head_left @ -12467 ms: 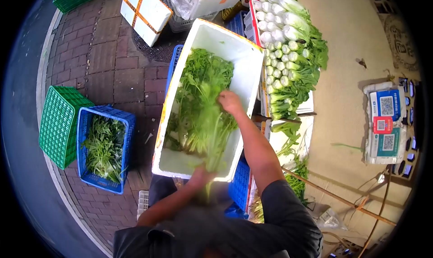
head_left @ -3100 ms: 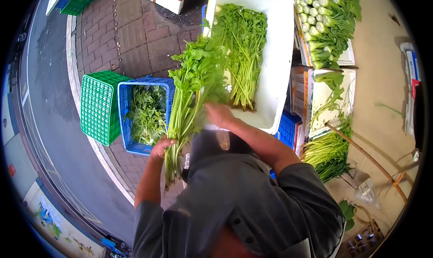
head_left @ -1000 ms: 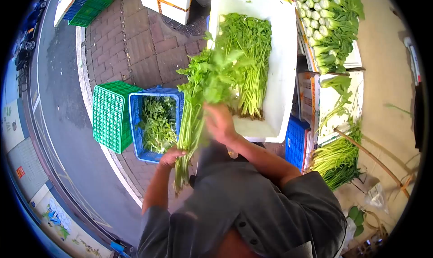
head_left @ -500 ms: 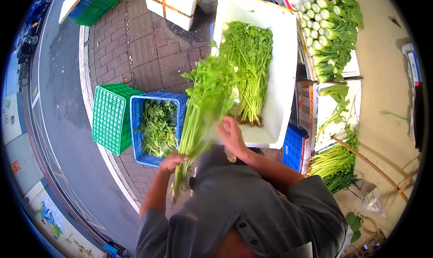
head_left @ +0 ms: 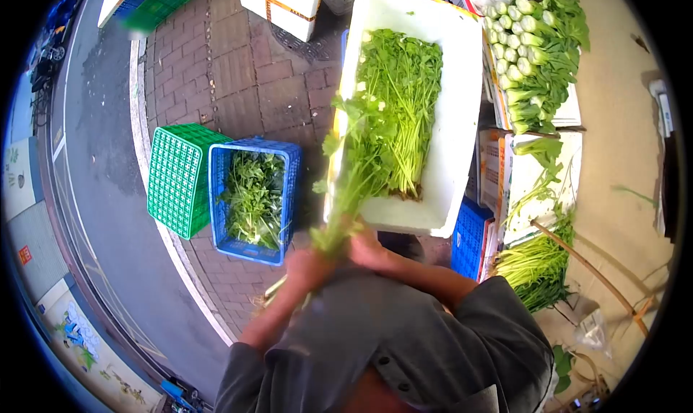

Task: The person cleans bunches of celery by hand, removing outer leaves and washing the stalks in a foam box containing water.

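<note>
Lying open, the white box has a blue basket to its left. Across the box's near left corner slants a bunch of greens, its stems held by the left hand; beside them, the right hand's finger grip is too blurred to tell.

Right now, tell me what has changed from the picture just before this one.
The bunch of leafy green stalks shifted rightward, away from the blue plastic crate. The left hand, still gripping it, moved right; the right hand drew toward the body, beside the stalks, its grip blurred. The white foam box and green plastic crate stayed put.
</note>
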Motion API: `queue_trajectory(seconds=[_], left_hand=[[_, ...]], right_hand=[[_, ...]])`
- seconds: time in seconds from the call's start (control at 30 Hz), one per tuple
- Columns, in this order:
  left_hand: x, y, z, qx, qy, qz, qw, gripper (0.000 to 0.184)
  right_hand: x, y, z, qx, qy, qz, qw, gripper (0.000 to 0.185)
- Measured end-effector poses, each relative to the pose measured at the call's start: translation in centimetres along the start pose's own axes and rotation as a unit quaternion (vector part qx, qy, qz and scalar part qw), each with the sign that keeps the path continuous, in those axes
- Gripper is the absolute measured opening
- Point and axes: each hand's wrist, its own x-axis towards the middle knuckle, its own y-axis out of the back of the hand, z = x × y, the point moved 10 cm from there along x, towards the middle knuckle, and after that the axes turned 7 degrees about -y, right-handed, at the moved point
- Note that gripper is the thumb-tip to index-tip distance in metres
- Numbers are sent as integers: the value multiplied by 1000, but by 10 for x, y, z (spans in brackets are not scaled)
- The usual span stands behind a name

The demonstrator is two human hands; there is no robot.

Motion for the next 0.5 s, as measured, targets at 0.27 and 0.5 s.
queue_trajectory(seconds=[0.27, 0.5], left_hand=[[-18, 51, 83, -26, -102, 19, 994, 86], [-10, 112, 140, -94, -250, 156, 951, 68]], right_hand=[[-23, -20, -61, 16, 26, -7, 1000, 21], [-3, -2, -171, 67, 86, -103, 989, 41]])
